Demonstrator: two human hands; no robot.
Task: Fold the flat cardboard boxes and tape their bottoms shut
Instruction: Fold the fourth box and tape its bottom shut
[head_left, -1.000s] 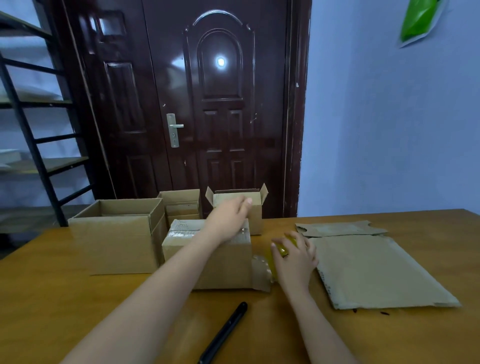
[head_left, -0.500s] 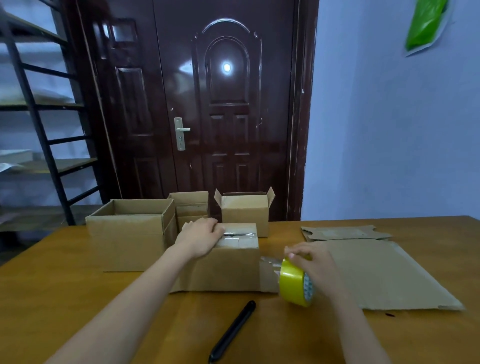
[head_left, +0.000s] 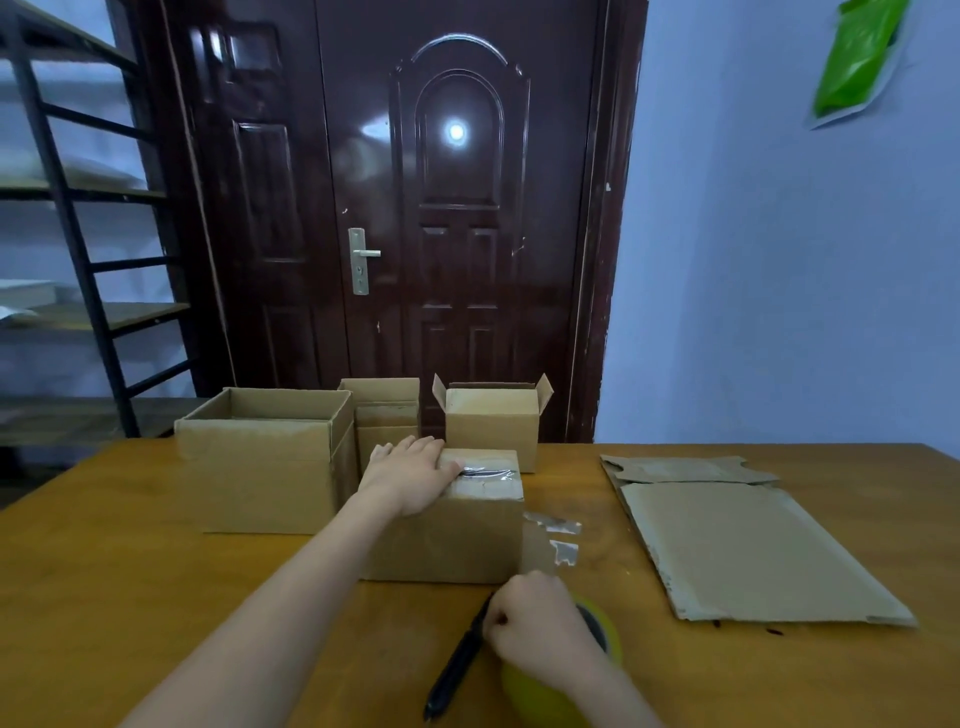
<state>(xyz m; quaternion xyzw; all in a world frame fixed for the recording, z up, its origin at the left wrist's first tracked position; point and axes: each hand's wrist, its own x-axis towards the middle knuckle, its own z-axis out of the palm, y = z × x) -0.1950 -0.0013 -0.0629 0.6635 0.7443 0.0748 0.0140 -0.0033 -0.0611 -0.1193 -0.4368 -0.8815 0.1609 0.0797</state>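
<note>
On the wooden worktop (head_left: 130, 597), seen from your head camera, your right hand (head_left: 540, 631) has drawn the yellow tape roll (head_left: 597, 623) back toward you since half a second ago; it now sits low at the near edge, well apart from the box it was just beside. The fingers of that hand curl around the roll, grasping it. A clear strip of tape (head_left: 553, 535) trails from the small brown cardboard box (head_left: 452, 530) toward the roll, crumpled and shiny. Your left hand (head_left: 410, 475) has stayed flat on top of that box, fingers straight and relaxed, pressing the taped, glossy seam. A black pen (head_left: 457, 665) lies just left of your right hand, touching it.

Behind the small box stand three more folded boxes: a large open box (head_left: 260, 462) on the left, a narrow box (head_left: 382, 410) in the middle, and a box with raised flaps (head_left: 491, 421) on the right. You cannot tell what, if anything, is inside them.

To your right lie flat cardboard sheets (head_left: 743, 545), matte and brown, the near edge ragged. Beyond the worktop are a dark glossy door (head_left: 457, 208) and a metal shelf rack (head_left: 67, 208).
</note>
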